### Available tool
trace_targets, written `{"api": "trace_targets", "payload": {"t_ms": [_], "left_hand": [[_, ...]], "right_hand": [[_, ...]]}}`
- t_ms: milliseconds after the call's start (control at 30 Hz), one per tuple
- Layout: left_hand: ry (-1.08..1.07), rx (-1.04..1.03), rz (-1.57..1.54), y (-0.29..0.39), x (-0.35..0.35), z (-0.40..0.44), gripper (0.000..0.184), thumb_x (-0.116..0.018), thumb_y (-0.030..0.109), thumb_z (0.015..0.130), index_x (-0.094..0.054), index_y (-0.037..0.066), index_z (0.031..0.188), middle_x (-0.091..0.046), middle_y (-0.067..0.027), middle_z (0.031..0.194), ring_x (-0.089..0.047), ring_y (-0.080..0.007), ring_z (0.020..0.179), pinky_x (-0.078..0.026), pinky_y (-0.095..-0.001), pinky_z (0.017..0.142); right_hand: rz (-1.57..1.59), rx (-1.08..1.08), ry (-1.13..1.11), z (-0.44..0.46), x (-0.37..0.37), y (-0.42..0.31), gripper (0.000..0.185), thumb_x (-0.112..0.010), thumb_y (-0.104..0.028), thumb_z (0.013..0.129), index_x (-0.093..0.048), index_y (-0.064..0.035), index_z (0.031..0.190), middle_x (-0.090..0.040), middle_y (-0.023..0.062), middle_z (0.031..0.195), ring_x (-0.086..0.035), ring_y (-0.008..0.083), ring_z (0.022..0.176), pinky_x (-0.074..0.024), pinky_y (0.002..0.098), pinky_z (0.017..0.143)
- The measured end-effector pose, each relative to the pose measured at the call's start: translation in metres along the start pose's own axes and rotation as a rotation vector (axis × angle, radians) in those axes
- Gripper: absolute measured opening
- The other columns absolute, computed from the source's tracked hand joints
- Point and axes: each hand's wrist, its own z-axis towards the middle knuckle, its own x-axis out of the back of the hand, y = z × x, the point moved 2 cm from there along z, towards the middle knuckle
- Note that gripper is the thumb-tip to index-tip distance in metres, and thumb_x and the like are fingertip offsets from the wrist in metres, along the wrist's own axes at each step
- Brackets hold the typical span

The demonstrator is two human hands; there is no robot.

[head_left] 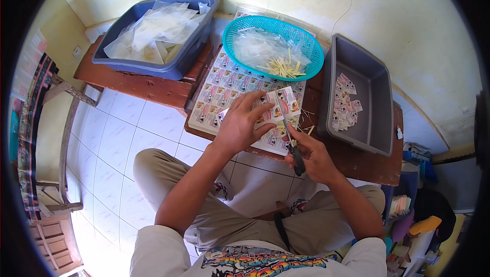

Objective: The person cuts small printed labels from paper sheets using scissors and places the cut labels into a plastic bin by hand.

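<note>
My right hand grips a pair of scissors by the black handles, its blades pointing away from me at a printed label strip. That strip lies under the fingers of my left hand, which seem to hold it along its left side. Beneath both hands lies a stack of printed label sheets with rows of small labels. Pale yellow offcuts lie beside the scissors at the right edge of the stack. How far the blades are into the strip is hard to make out.
A turquoise basket with plastic bags and yellow strips stands behind the stack. On the right is a grey tub holding cut labels. A blue-grey tub of translucent sheets sits at left on the wooden bench.
</note>
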Motion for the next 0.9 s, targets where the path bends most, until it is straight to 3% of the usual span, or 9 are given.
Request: {"api": "trace_targets", "payload": {"t_ms": [367,433,900], "left_hand": [[0.000,-0.003,-0.001,-0.001,0.000,0.000,0.051,-0.094,0.022,0.079,-0.076,0.009,0.125,-0.064,-0.0179,0.142,-0.063,-0.0421,0.127,-0.053,-0.0520,0.106],[0.000,-0.004,-0.002,-0.001,0.000,-0.001,0.051,-0.094,0.022,0.079,-0.076,0.009,0.125,-0.064,-0.0179,0.142,-0.063,-0.0420,0.127,-0.053,-0.0521,0.107],[-0.019,0.005,-0.020,-0.001,0.001,-0.001,0.051,-0.094,0.021,0.079,-0.076,0.010,0.125,-0.064,-0.0173,0.142,-0.063,-0.0418,0.129,-0.054,-0.0513,0.107]], "right_hand": [[-0.028,0.003,-0.007,-0.001,-0.002,-0.006,0.086,-0.084,-0.004,0.094,-0.041,-0.0097,0.168,-0.058,0.0045,0.129,-0.062,0.0057,0.086,-0.0578,0.0245,0.068],[-0.019,-0.049,-0.005,-0.002,-0.003,-0.010,0.084,-0.081,-0.003,0.096,-0.040,-0.0073,0.169,-0.059,0.0048,0.130,-0.061,0.0070,0.085,-0.0561,0.0262,0.074],[0.017,-0.053,0.017,0.002,-0.001,-0.006,0.085,-0.083,-0.006,0.095,-0.040,-0.0085,0.168,-0.058,0.0107,0.144,-0.064,0.0098,0.091,-0.0569,0.0271,0.077]]}}
